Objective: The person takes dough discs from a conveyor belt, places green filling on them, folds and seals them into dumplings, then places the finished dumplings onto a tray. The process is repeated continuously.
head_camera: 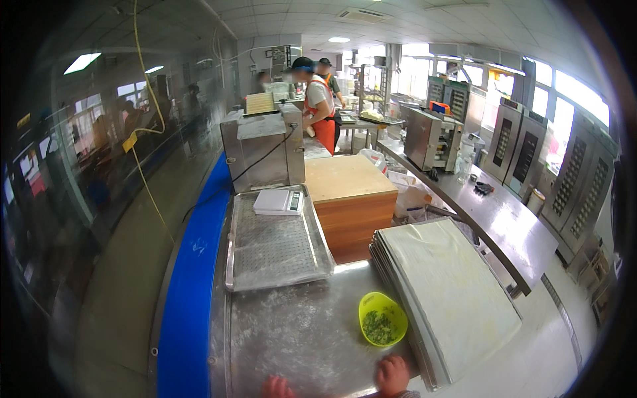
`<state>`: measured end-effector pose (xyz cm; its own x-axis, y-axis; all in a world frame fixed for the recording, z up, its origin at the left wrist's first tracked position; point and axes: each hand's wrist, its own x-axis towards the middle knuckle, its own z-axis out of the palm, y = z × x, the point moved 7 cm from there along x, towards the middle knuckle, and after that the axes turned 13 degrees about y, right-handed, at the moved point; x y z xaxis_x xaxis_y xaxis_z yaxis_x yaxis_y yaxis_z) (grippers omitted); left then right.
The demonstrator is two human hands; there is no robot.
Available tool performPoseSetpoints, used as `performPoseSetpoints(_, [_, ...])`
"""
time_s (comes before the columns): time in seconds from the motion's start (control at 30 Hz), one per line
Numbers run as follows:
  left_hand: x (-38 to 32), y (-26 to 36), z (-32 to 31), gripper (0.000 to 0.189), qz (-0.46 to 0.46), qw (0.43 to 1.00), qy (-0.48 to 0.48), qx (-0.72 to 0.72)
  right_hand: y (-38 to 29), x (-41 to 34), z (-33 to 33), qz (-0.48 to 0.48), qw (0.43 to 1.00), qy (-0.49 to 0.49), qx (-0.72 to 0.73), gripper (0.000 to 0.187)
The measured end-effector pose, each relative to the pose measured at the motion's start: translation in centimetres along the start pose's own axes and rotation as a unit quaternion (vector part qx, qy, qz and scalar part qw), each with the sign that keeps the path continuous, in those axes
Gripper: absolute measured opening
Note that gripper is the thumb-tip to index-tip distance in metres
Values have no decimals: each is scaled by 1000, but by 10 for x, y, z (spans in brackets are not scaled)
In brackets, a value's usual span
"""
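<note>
My left hand (pixel 277 387) is at the bottom edge of the view over the floury steel table (pixel 288 328), blurred and partly cut off; whether it holds anything cannot be told. My right hand (pixel 392 374) rests at the table's near edge with its fingers curled, just below a yellow-green plastic bowl (pixel 367 304). Chopped green herbs or vegetables (pixel 379 327) lie in the bowl. To the bowl's right is a stack of trays (pixel 398 293) topped with a pale cloth or liner (pixel 448 283).
A perforated metal tray (pixel 278 253) holds a digital scale (pixel 272 201) near a steel machine (pixel 264 149). A blue conveyor belt (pixel 186 298) runs along the left. Behind stands a wooden box (pixel 353 219). A long steel table (pixel 507 224) is at right; co-workers (pixel 318 102) stand farther back.
</note>
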<state>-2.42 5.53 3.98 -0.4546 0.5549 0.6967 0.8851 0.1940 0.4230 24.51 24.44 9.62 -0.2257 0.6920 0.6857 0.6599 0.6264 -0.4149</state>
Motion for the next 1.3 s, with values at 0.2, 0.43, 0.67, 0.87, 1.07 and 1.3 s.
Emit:
performPoseSetpoints(0.2, [4,3,-1,32,-10,1000,-24,9,2,-4,2,-19,999,17,-22,18])
performPoseSetpoints(0.43, [3,-1,1,30,-21,999,-29,6,-2,-1,2,-13,1000,1,-15,18])
performPoseSetpoints(0.67, [10,3,-5,31,-33,999,-28,-15,-5,1,-2,-17,1000,17,-1,17])
performPoseSetpoints(0.87, [7,1,-2,31,-35,999,-26,-8,-6,4,-1,-11,1000,7,0,16])
performPoseSetpoints(1.07, [4,-7,-2,30,-16,999,-33,26,-8,-5,7,-20,999,18,-19,15])
performPoseSetpoints(1.3, [7,-5,2,27,-45,998,-39,-4,-15,-4,0,-48,999,22,-3,12])
